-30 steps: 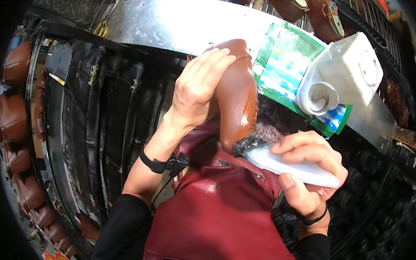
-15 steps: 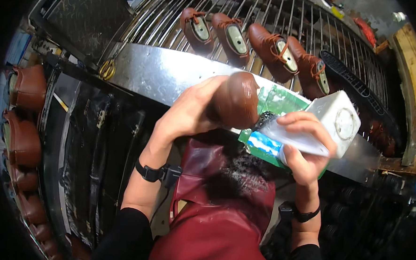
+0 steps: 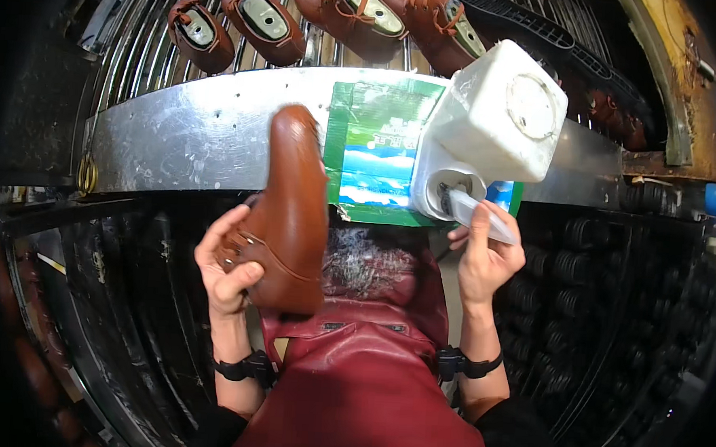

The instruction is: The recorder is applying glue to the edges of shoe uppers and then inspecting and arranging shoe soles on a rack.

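My left hand [image 3: 227, 275] grips a brown leather shoe [image 3: 294, 212] by its laced opening, fingers on one side and thumb on the other. The shoe stands toe up in front of the metal ledge. A brush [image 3: 488, 217] with a translucent whitish handle is pinched in my right hand [image 3: 490, 259]. Its head dips into the round mouth of a white plastic container [image 3: 421, 186], so the bristles are mostly hidden. Beneath that container lies a flat green and blue cardboard piece [image 3: 379, 135].
Several brown laced shoes [image 3: 265, 23] rest on a metal-rod rack beyond the shiny metal ledge [image 3: 192, 138]. A boxy white jug [image 3: 502, 110] adjoins the container. Black soles [image 3: 538, 35] lie at the far right, near a wooden post [image 3: 665, 74]. A maroon apron [image 3: 357, 393] covers my lap.
The brush has left the shoe and moved into the container's mouth. My left hand has drawn the shoe left and nearer, turning it toe up. The whole view has shifted.
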`<state>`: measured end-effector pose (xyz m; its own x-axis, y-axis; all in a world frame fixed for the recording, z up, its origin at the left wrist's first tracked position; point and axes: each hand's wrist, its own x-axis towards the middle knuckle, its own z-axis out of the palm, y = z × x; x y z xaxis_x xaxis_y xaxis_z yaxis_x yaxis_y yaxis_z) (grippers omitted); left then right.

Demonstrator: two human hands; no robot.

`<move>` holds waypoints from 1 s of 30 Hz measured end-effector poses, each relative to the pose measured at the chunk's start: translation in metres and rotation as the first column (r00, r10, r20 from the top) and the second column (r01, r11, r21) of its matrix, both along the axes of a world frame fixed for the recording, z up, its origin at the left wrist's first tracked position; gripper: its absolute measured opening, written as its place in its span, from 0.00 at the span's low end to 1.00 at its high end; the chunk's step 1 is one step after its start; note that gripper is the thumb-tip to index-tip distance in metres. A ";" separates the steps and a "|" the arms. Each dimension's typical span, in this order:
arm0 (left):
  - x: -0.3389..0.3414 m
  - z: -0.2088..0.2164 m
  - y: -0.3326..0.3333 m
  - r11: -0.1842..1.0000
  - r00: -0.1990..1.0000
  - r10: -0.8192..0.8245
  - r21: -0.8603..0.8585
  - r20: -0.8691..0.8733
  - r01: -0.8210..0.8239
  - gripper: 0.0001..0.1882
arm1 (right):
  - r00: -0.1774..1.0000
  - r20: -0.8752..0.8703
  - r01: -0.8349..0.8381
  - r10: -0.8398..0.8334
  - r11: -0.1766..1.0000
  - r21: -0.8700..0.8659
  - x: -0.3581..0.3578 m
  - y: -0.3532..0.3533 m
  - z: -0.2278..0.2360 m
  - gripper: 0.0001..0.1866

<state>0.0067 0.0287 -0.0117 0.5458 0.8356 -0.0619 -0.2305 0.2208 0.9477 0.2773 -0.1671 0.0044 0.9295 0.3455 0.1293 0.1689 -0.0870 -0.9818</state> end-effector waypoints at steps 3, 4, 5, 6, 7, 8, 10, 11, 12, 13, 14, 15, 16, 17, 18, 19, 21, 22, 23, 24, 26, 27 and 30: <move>-0.003 -0.009 -0.023 0.993 0.996 -0.090 -0.082 0.004 0.090 0.41 | 0.966 -0.252 0.100 -0.064 0.986 0.136 -0.010 0.006 -0.006 0.12; -0.005 -0.008 -0.027 0.985 0.991 -0.135 -0.108 -0.016 0.132 0.41 | 0.951 -0.304 0.107 -0.052 0.980 0.167 -0.008 0.005 -0.003 0.12; -0.004 -0.005 -0.029 0.979 0.982 -0.183 -0.105 -0.053 0.177 0.40 | 0.903 -0.430 0.105 0.001 0.969 0.224 -0.003 0.000 0.003 0.13; -0.003 -0.001 -0.032 0.970 0.973 -0.223 -0.111 -0.066 0.215 0.39 | 0.837 -0.543 0.110 0.060 0.955 0.275 0.002 -0.004 0.011 0.13; -0.001 0.003 -0.035 0.967 0.969 -0.240 -0.105 -0.056 0.233 0.39 | 0.745 -0.660 0.140 0.101 0.943 0.303 0.004 -0.003 0.024 0.15; 0.001 0.006 -0.036 0.963 0.965 -0.257 -0.099 -0.045 0.252 0.39 | 0.701 -0.694 0.171 0.163 0.907 0.386 0.006 0.000 0.030 0.15; 0.005 0.010 -0.038 0.955 0.962 -0.272 -0.130 -0.030 0.266 0.39 | 0.703 -0.646 0.093 0.297 0.862 0.498 0.010 0.005 0.038 0.14; 0.007 0.013 -0.038 0.946 0.958 -0.287 -0.163 -0.010 0.282 0.38 | 0.708 -0.618 0.062 0.341 0.842 0.536 0.012 0.011 0.042 0.14; 0.009 0.016 -0.037 0.947 0.958 -0.285 -0.160 -0.017 0.279 0.38 | 0.732 -0.568 -0.025 0.377 0.848 0.530 0.014 0.016 0.048 0.14; 0.011 0.019 -0.036 0.942 0.956 -0.293 -0.167 0.003 0.290 0.38 | 0.727 -0.529 -0.123 0.438 0.841 0.527 0.016 0.015 0.049 0.13; 0.013 0.020 -0.035 0.938 0.953 -0.301 -0.175 0.022 0.300 0.38 | 0.715 -0.490 -0.221 0.499 0.826 0.518 0.016 0.012 0.050 0.12; 0.014 0.022 -0.035 0.932 0.952 -0.300 -0.195 0.060 0.306 0.37 | 0.758 -0.452 -0.236 0.471 0.843 0.483 0.011 0.012 0.056 0.12; 0.016 0.023 -0.036 0.944 0.962 -0.270 -0.186 0.035 0.271 0.41 | 0.797 -0.411 -0.249 0.443 0.860 0.446 0.003 0.011 0.063 0.12; 0.013 0.018 -0.032 0.941 0.956 -0.291 -0.172 0.035 0.293 0.41 | 0.807 -0.383 -0.278 0.449 0.862 0.424 -0.004 0.008 0.068 0.13; 0.010 0.014 -0.028 0.935 0.948 -0.314 -0.158 0.039 0.317 0.41 | 0.809 -0.353 -0.344 0.471 0.865 0.365 -0.007 0.000 0.066 0.13; 0.011 0.013 -0.031 0.950 0.966 -0.259 -0.182 0.002 0.255 0.38 | 0.820 -0.320 -0.341 0.474 0.855 0.391 -0.018 -0.002 0.064 0.13; 0.015 0.016 -0.035 0.930 0.964 -0.245 -0.254 0.106 0.265 0.35 | 0.811 -0.283 -0.326 0.512 0.797 0.508 -0.041 -0.006 0.059 0.09; 0.018 0.014 -0.037 0.930 0.964 -0.220 -0.267 0.151 0.254 0.34 | 0.816 -0.271 -0.337 0.510 0.801 0.494 -0.050 -0.011 0.055 0.09; 0.019 0.012 -0.036 0.930 0.965 -0.216 -0.270 0.150 0.250 0.34 | 0.824 -0.248 -0.355 0.510 0.805 0.475 -0.059 -0.014 0.053 0.08; 0.020 0.011 -0.034 0.931 0.962 -0.217 -0.262 0.163 0.255 0.33 | 0.829 -0.227 -0.374 0.511 0.808 0.455 -0.067 -0.018 0.053 0.08; 0.023 0.011 -0.032 0.931 0.951 -0.223 -0.244 0.212 0.273 0.29 | 0.818 -0.195 -0.448 0.541 0.812 0.376 -0.076 -0.029 0.054 0.06; 0.021 0.010 -0.032 0.932 0.956 -0.207 -0.255 0.208 0.257 0.28 | 0.809 -0.125 -0.501 0.574 0.786 0.363 -0.079 -0.032 0.056 0.06; 0.019 0.012 -0.026 0.927 0.958 -0.181 -0.289 0.221 0.241 0.25 | 0.734 0.015 -0.661 0.679 0.709 0.246 -0.082 -0.039 0.071 0.06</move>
